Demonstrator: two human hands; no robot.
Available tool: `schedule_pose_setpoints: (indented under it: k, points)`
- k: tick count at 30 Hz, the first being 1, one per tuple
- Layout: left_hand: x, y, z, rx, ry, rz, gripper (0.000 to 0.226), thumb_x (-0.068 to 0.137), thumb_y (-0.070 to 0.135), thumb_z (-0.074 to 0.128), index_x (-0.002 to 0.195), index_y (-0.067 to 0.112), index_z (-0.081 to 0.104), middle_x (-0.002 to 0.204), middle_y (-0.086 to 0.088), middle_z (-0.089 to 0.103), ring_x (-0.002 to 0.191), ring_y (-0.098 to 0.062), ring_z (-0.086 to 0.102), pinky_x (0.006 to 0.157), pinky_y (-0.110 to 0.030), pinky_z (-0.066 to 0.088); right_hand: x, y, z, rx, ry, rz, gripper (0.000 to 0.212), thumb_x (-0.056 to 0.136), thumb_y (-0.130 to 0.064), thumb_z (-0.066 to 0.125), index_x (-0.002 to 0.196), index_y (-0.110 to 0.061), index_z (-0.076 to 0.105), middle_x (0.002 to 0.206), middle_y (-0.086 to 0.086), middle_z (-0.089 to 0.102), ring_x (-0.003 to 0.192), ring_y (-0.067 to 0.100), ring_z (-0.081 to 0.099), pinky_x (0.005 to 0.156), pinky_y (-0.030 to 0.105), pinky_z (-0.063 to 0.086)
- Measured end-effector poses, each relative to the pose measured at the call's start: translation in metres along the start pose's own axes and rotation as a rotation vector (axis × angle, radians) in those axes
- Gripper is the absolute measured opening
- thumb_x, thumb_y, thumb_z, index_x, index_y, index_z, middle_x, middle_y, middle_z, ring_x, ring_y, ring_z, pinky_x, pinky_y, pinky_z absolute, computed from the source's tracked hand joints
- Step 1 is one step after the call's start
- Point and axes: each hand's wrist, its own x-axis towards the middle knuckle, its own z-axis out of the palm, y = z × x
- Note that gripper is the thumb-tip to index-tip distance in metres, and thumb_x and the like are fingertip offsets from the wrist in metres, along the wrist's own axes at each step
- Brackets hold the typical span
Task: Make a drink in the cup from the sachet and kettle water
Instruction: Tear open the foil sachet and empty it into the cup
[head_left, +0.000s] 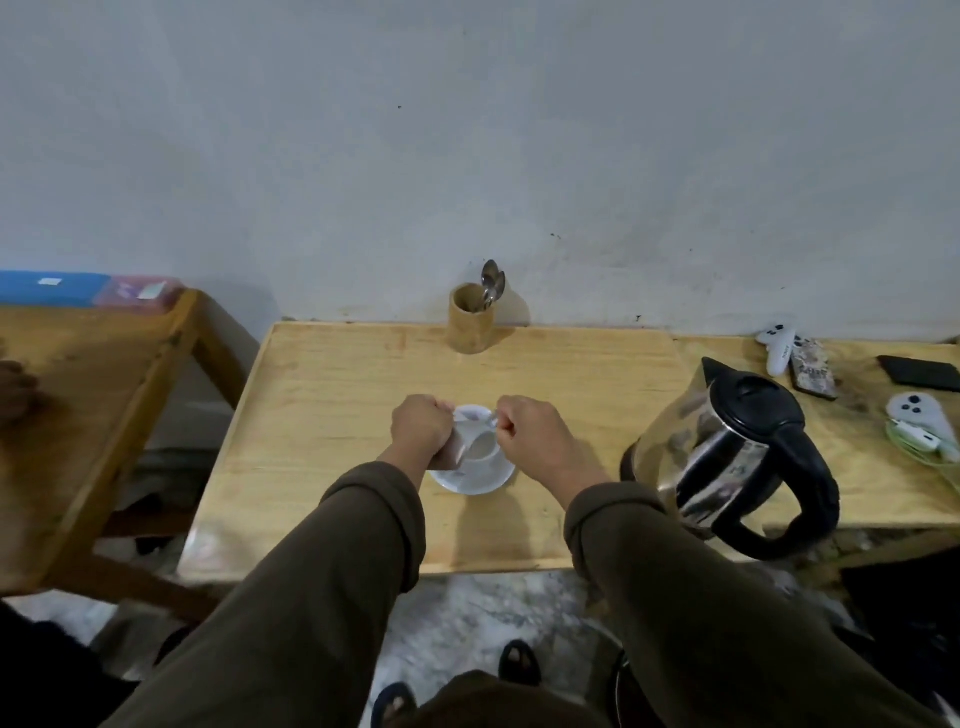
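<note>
Hands meet over cup (480, 447) and saucer (470, 480). Left hand (422, 427) and right hand (524, 426) each pinch an end of the sachet (470, 422), stretched between them just above the cup. Kettle (732, 457) stands right of the right hand. Bamboo holder (471, 318) with spoons (491, 286) sits beyond both.

The left hand (422, 427) hides most of the sachet (465, 439); the cup (480, 439) behind it is blurred, contents unreadable.
</note>
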Motion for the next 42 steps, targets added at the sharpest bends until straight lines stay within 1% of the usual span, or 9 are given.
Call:
schedule_pose_setpoints:
  k: [11,15,19,22,25,29,32,36,42]
  points:
    - [0.011,0.004,0.014,0.217,0.003,-0.118,0.028,0.092,0.016,0.052,0.107,-0.006,0.061,0.118,-0.021,0.063,0.107,-0.034,0.063,0.081,-0.034,0.049,0.009,0.012,0.013,0.082,-0.160,0.008,0.029,0.090,-0.002,0.046,0.114,-0.008,0.060,0.110,0.018,0.061,0.099,0.032,0.057,0.084,0.038,0.047]
    - [0.011,0.013,0.012,0.227,-0.020,-0.155,0.023,0.092,0.019,0.051,0.097,0.000,0.062,0.106,-0.014,0.064,0.108,-0.031,0.061,0.077,-0.029,0.043,0.015,0.019,0.020,0.066,-0.101,0.042,0.026,0.088,-0.001,0.045,0.092,0.000,0.071,0.097,0.021,0.064,0.090,0.036,0.061,0.074,0.034,0.044]
    - [0.013,0.023,0.000,0.176,-0.023,-0.186,0.036,0.094,0.022,0.043,0.062,0.008,0.046,0.059,-0.003,0.054,0.076,-0.024,0.061,0.068,-0.024,0.044,0.019,0.022,0.019,0.116,-0.063,0.095,0.024,0.085,0.002,0.047,0.087,0.003,0.071,0.092,0.022,0.067,0.087,0.035,0.061,0.069,0.030,0.039]
    - [0.015,0.020,-0.006,-0.154,-0.111,-0.278,0.027,0.096,0.019,0.046,0.079,0.001,0.059,0.048,-0.006,0.063,0.043,-0.017,0.062,0.038,-0.016,0.050,0.025,0.020,0.021,0.150,-0.046,0.138,0.025,0.086,0.000,0.049,0.092,-0.001,0.073,0.095,0.018,0.069,0.090,0.032,0.061,0.073,0.029,0.042]
    - [0.015,0.012,-0.009,-0.421,-0.155,-0.259,0.031,0.099,0.017,0.041,0.096,-0.006,0.061,0.077,-0.016,0.060,0.064,-0.023,0.061,0.059,-0.026,0.058,0.030,0.020,0.024,0.177,-0.058,0.165,0.022,0.085,0.000,0.051,0.088,-0.003,0.073,0.086,0.015,0.067,0.081,0.028,0.057,0.067,0.023,0.034]
    - [0.011,0.005,-0.013,-0.595,-0.183,-0.238,0.043,0.101,0.015,0.026,0.075,-0.003,0.055,0.078,-0.018,0.056,0.071,-0.025,0.058,0.073,-0.031,0.053,0.034,0.021,0.023,0.243,-0.069,0.241,0.023,0.088,-0.007,0.056,0.065,-0.010,0.061,0.064,0.005,0.051,0.071,0.021,0.047,0.065,0.023,0.032]
    - [0.009,0.001,-0.016,-0.632,-0.179,-0.197,0.039,0.099,0.012,0.022,0.086,-0.007,0.054,0.079,-0.016,0.056,0.074,-0.023,0.060,0.077,-0.031,0.053,0.036,0.022,0.023,0.257,-0.078,0.289,0.039,0.086,-0.012,0.061,0.052,-0.011,0.042,0.055,0.004,0.044,0.066,0.022,0.045,0.062,0.025,0.033]
    - [0.008,-0.001,-0.014,-0.582,-0.205,-0.072,0.032,0.095,0.000,0.039,0.121,-0.011,0.055,0.091,-0.016,0.064,0.084,-0.021,0.062,0.081,-0.026,0.053,0.037,0.021,0.024,0.237,-0.070,0.298,0.047,0.084,-0.012,0.062,0.048,-0.015,0.033,0.050,-0.001,0.038,0.063,0.022,0.043,0.053,0.025,0.031]
    - [0.010,-0.013,-0.009,-0.203,-0.097,0.131,0.019,0.085,0.017,0.065,0.103,0.010,0.065,0.100,-0.006,0.067,0.100,-0.026,0.063,0.092,-0.037,0.049,0.039,0.023,0.030,0.189,-0.090,0.231,0.029,0.084,-0.010,0.060,0.060,-0.005,0.045,0.058,-0.003,0.034,0.069,0.021,0.042,0.056,0.026,0.029]
